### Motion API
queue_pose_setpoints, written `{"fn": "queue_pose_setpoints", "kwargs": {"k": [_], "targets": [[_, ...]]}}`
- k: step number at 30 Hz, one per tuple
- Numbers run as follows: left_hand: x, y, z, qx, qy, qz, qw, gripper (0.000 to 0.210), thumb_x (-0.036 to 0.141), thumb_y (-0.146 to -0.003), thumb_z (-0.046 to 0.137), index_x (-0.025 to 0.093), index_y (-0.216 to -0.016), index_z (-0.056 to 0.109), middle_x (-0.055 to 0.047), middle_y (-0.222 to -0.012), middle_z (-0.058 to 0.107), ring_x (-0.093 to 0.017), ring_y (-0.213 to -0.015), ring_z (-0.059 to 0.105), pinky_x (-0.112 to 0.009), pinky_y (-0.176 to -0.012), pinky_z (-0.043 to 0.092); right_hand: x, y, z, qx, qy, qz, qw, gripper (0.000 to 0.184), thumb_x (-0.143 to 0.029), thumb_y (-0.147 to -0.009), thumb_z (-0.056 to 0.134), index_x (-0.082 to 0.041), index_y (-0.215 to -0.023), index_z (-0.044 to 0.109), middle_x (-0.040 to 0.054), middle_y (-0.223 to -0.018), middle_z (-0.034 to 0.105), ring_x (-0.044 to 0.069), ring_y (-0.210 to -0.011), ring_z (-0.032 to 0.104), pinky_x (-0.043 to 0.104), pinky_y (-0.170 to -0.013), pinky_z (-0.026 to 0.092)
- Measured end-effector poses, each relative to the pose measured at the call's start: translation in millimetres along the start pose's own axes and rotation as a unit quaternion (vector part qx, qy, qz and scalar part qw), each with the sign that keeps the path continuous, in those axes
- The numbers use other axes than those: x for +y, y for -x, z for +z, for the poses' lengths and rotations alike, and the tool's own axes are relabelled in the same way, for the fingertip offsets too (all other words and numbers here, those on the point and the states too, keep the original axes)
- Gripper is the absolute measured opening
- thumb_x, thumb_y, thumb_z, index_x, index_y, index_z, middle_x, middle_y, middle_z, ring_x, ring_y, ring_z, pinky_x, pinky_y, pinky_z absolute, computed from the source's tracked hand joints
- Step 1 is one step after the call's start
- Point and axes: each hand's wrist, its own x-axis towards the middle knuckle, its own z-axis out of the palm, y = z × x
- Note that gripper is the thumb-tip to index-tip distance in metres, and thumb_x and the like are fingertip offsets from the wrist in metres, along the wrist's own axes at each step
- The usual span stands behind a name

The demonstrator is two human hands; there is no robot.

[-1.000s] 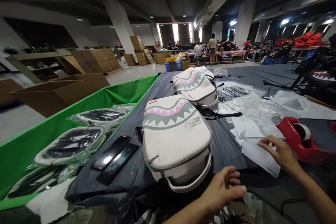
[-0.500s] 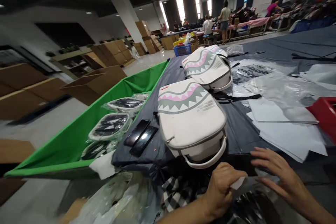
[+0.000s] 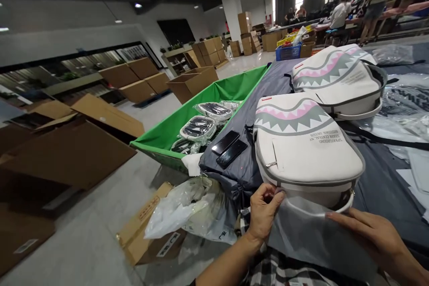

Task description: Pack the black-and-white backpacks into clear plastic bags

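A translucent plastic bag (image 3: 301, 232) hangs between my two hands, in front of the nearer backpack. Thumb and fingers of my left hand (image 3: 263, 214) pinch its upper left edge. My right hand (image 3: 375, 232) grips the bag's right side with long, fairly straight fingers; part of this hand is behind the film. The white backpack (image 3: 301, 152), with a pink and grey zigzag shark-mouth print, lies on the dark-covered table (image 3: 243, 94), its handle toward me. Behind it is a similar white backpack (image 3: 335, 78), partly overlapping another.
Two dark phone-like slabs (image 3: 229, 149) lie left of the backpack. A green fabric bin (image 3: 157, 129) holds several plastic-wrapped packs. Below it are a cardboard box (image 3: 150, 228) and crumpled plastic (image 3: 191, 210). Plastic wrapping (image 3: 409, 107) covers the table's right side. People work far back.
My view has swung left. My hands have come up beside the nearer backpack's handle end, and the plastic bag is now spread between them. The backpacks appear to lie where they were.
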Motion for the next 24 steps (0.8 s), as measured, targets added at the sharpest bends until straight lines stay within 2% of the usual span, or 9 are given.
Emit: {"fn": "queue_pose_setpoints", "kwargs": {"k": [4, 8, 11, 14, 17, 19, 21, 23, 24], "targets": [[-6, 1, -0.9, 0.01, -0.092, 0.037, 0.995, 0.031, 0.046, -0.083, 0.072, 0.018, -0.072, 0.063, 0.001, -0.069, 0.058, -0.014, -0.069, 0.052, -0.024, -0.066, 0.043, 7, 4, -10, -0.049, 0.037, -0.023, 0.998, 0.043, -0.022, -0.102, 0.043, -0.032, -0.142, 0.057, 0.0041, -0.096, 0.074, 0.013, -0.078, 0.072, 0.018, -0.065, 0.053], [-3, 4, -5.6, 0.029, -0.2, 0.163, 0.966, 0.029, 0.041, -0.094, 0.063, 0.019, -0.074, 0.063, 0.0, -0.068, 0.061, -0.015, -0.07, 0.055, -0.025, -0.066, 0.045, 5, 8, -9, -0.052, 0.079, -0.044, 0.995, 0.05, -0.02, -0.103, 0.042, -0.033, -0.151, 0.046, 0.0027, -0.091, 0.073, 0.014, -0.072, 0.069, 0.021, -0.066, 0.051], [0, -1, -7.0, 0.04, -0.28, 0.285, 0.916, 0.027, 0.032, -0.1, 0.056, 0.018, -0.077, 0.061, 0.0, -0.067, 0.062, -0.013, -0.064, 0.054, -0.026, -0.063, 0.043, 2, 5, -6, -0.047, 0.104, -0.058, 0.992, 0.054, -0.017, -0.102, 0.044, -0.032, -0.154, 0.04, 0.0018, -0.088, 0.072, 0.013, -0.069, 0.067, 0.022, -0.066, 0.05], [-1, -13, -7.2, 0.043, -0.351, 0.411, 0.84, 0.021, 0.021, -0.101, 0.053, 0.017, -0.081, 0.058, 0.001, -0.065, 0.06, -0.013, -0.061, 0.052, -0.029, -0.064, 0.04, 3, -2, -4, -0.038, 0.103, -0.082, 0.991, 0.056, -0.014, -0.101, 0.046, -0.03, -0.154, 0.04, -0.0001, -0.078, 0.068, 0.011, -0.062, 0.063, 0.021, -0.062, 0.047], [0, -23, -11.2, 0.032, -0.382, 0.485, 0.786, 0.022, 0.019, -0.101, 0.051, 0.017, -0.08, 0.056, 0.002, -0.061, 0.056, -0.014, -0.057, 0.048, -0.031, -0.062, 0.038, 5, -6, -1, -0.017, 0.109, -0.099, 0.989, 0.055, -0.012, -0.101, 0.045, -0.029, -0.153, 0.042, -0.0004, -0.077, 0.067, 0.011, -0.061, 0.062, 0.022, -0.06, 0.046], [10, -23, -17.1, 0.019, -0.385, 0.474, 0.792, 0.022, 0.023, -0.102, 0.051, 0.017, -0.083, 0.057, 0.002, -0.063, 0.057, -0.014, -0.059, 0.05, -0.03, -0.063, 0.04, 7, -5, 0, -0.015, 0.116, -0.106, 0.987, 0.054, -0.012, -0.101, 0.045, -0.027, -0.153, 0.043, -0.0003, -0.079, 0.068, 0.011, -0.063, 0.063, 0.022, -0.061, 0.046], [30, -16, -22.2, 0.022, -0.367, 0.423, 0.828, 0.013, 0.025, -0.101, 0.055, 0.016, -0.092, 0.06, 0.0, -0.073, 0.062, -0.015, -0.068, 0.055, -0.03, -0.068, 0.043, 9, -3, 1, -0.017, 0.121, -0.111, 0.986, 0.055, -0.01, -0.1, 0.045, -0.027, -0.152, 0.044, 0.0, -0.081, 0.069, 0.011, -0.066, 0.065, 0.023, -0.063, 0.047], [51, -3, -21.4, 0.011, -0.341, 0.4, 0.851, 0.007, 0.019, -0.098, 0.059, 0.016, -0.103, 0.06, -0.004, -0.084, 0.064, -0.016, -0.08, 0.058, -0.029, -0.073, 0.047, 10, -1, 1, -0.018, 0.124, -0.116, 0.985, 0.056, -0.007, -0.099, 0.045, -0.027, -0.152, 0.044, 0.0002, -0.083, 0.07, 0.012, -0.068, 0.066, 0.023, -0.064, 0.047], [59, 4, -17.7, -0.013, -0.329, 0.415, 0.848, 0.009, 0.015, -0.097, 0.058, 0.016, -0.105, 0.061, -0.004, -0.086, 0.063, -0.017, -0.083, 0.058, -0.029, -0.075, 0.048, 10, 0, 1, -0.019, 0.124, -0.118, 0.985, 0.056, -0.006, -0.099, 0.044, -0.027, -0.152, 0.044, 0.0003, -0.084, 0.07, 0.012, -0.068, 0.066, 0.023, -0.065, 0.048]]}}
